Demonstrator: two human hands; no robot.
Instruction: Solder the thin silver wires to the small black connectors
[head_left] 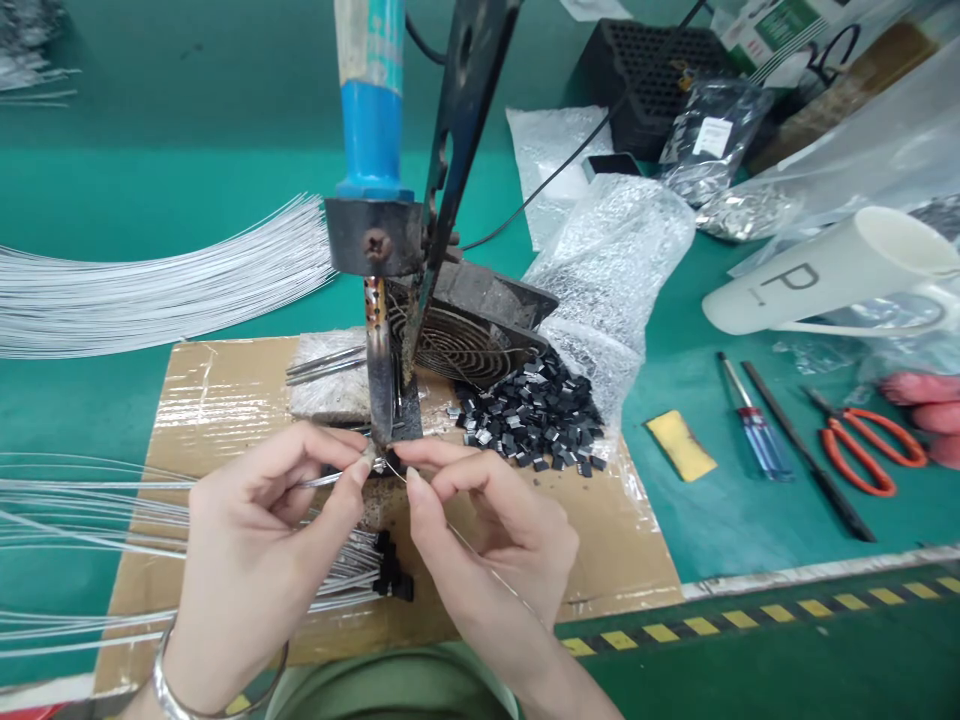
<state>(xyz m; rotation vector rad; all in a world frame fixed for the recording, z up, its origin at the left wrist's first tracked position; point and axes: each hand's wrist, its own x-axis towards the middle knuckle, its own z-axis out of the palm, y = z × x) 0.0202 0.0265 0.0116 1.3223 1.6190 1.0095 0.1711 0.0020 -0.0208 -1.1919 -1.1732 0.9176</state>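
A soldering iron with a blue handle (373,140) is clamped pointing down, its tip just above my fingertips. My left hand (274,535) pinches the end of a white wire beside the tip. Thin solder wire (480,560) runs through the pinched fingers of my right hand (487,530), its end at the same spot. A small black part there is mostly hidden by my fingers. Beneath my left hand lie wires with black connectors (391,568) on their ends. Many loose black connectors (532,415) are heaped to the right of the iron.
A cardboard sheet (615,560) lies under the work. A fan (472,340) stands behind the iron, a long white wire bundle (150,295) at left. To the right are a yellow sponge (681,446), a screwdriver (761,440), orange-handled pliers (862,450) and a white mug (817,280).
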